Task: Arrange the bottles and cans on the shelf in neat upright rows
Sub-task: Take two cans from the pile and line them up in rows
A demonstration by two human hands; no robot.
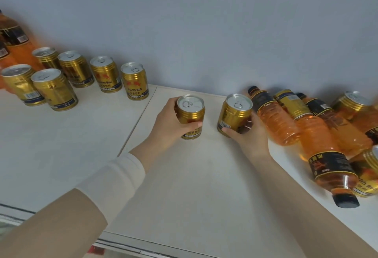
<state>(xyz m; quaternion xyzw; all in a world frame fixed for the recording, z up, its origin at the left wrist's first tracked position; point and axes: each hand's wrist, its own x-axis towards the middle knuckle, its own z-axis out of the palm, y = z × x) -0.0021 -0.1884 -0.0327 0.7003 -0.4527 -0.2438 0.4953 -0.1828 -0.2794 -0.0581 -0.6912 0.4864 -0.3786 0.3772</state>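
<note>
Left hand (169, 122) and right hand (248, 135) each grasp an upright can (both mid-shelf); next, slide them left to join the rows.

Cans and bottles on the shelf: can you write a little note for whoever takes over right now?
Left hand grips an upright gold can. Right hand grips a second can, also upright.
Done: six cans stand in two rows at the shelf's left, by upright orange bottles.
Left: place both held cans in the rows, then stand up the fallen bottles and cans piled on the right.
</note>
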